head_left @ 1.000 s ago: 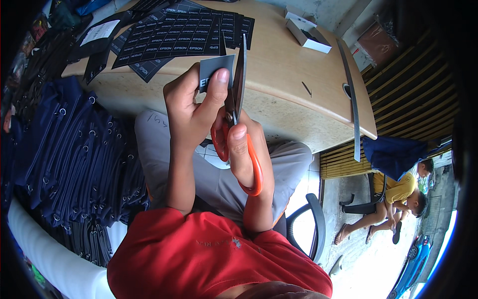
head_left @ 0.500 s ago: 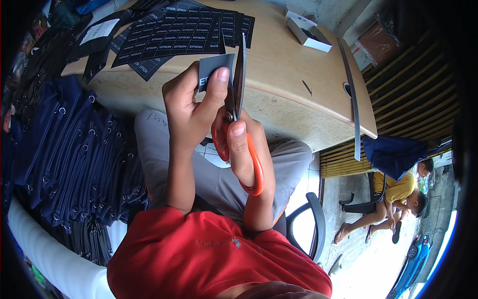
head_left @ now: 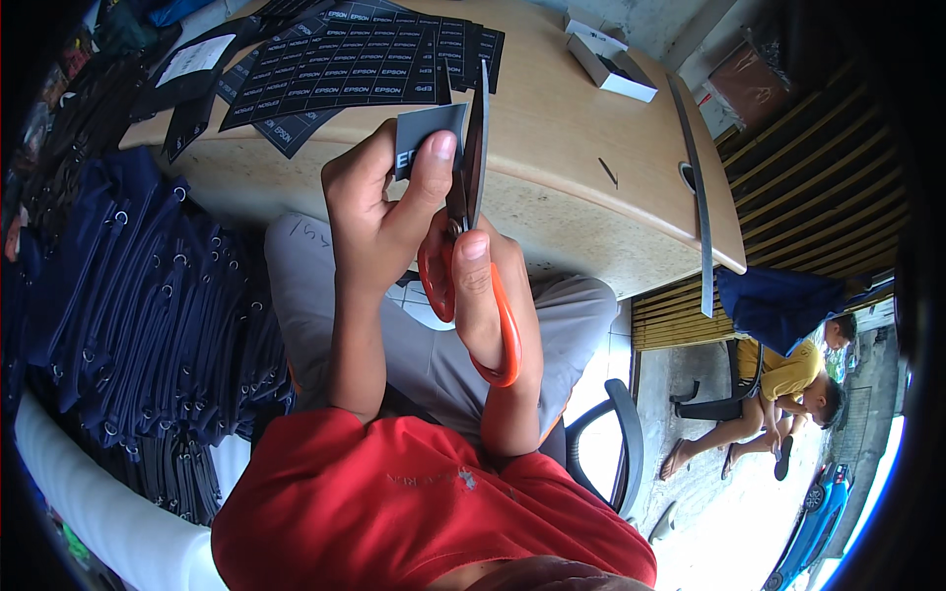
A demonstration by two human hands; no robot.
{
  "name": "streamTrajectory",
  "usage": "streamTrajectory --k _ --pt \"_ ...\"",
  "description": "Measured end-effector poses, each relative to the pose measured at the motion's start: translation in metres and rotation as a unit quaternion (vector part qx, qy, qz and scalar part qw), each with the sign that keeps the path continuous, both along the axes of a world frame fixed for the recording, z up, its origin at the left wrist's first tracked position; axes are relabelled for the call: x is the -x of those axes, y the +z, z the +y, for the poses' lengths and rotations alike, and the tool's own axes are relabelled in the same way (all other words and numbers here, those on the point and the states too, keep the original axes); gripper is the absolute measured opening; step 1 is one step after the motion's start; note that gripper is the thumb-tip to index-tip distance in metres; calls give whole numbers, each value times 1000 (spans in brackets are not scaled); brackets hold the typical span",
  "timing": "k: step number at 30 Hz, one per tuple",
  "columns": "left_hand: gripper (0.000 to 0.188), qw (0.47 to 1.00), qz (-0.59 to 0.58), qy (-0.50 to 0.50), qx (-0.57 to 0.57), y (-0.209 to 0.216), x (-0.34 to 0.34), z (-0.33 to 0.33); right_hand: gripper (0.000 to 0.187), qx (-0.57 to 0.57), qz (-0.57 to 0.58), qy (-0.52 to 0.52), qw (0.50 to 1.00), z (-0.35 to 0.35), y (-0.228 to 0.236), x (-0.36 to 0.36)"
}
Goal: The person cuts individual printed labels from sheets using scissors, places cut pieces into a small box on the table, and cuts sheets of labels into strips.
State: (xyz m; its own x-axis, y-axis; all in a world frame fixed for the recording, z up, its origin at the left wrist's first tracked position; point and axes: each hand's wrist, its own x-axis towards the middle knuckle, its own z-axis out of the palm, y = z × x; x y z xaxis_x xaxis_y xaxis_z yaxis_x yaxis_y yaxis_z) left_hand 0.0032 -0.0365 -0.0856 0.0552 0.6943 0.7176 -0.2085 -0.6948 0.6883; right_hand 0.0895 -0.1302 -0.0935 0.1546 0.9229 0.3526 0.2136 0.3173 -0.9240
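Between the thumb and fingers of my left hand (head_left: 370, 212) is a small dark grey label piece (head_left: 422, 120) with pale lettering at its lower left corner. My right hand (head_left: 480, 295) grips a pair of scissors (head_left: 508, 340) by orange handles, thumb through one loop. The blades point away from me and stand apart, close along the label's right edge. Both hands are held up before the table's near edge, above my lap. Behind them, printed black label sheets (head_left: 340, 74) lie overlapping on the table.
The wooden table (head_left: 552, 138) carries an opened white box (head_left: 611, 67), a small dark sliver (head_left: 608, 172) and a long metal ruler (head_left: 698, 187) overhanging its right edge. Navy fabric pieces with metal rings (head_left: 148, 305) are stacked at left. Two people (head_left: 788, 379) sit at far right.
The scissor blades are slightly wider apart, with the left blade's tip now showing above the label. Both hands have barely shifted, and the label stays in my left hand.
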Motion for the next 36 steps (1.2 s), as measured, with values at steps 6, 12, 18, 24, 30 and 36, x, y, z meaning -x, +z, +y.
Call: streamTrajectory --k 6,12,18,24,30,36 --pt "17 1000 -3 -7 3 0 4 1 49 9 -19 -17 1000 -1 4 3" --pt "17 1000 -6 -10 15 2 7 0 50 14 -21 -21 999 -2 6 6" --pt "18 1000 -12 -17 19 3 9 -1 50 27 -14 -20 999 -1 3 8" --pt "17 999 -16 -23 21 2 9 1 49 33 -4 -18 999 0 1 8" --pt "17 999 -24 -26 23 4 10 0 59 16 -26 -40 999 1 3 15" --pt "17 999 -21 -33 27 2 12 2 58 20 -32 -47 998 1 5 16"
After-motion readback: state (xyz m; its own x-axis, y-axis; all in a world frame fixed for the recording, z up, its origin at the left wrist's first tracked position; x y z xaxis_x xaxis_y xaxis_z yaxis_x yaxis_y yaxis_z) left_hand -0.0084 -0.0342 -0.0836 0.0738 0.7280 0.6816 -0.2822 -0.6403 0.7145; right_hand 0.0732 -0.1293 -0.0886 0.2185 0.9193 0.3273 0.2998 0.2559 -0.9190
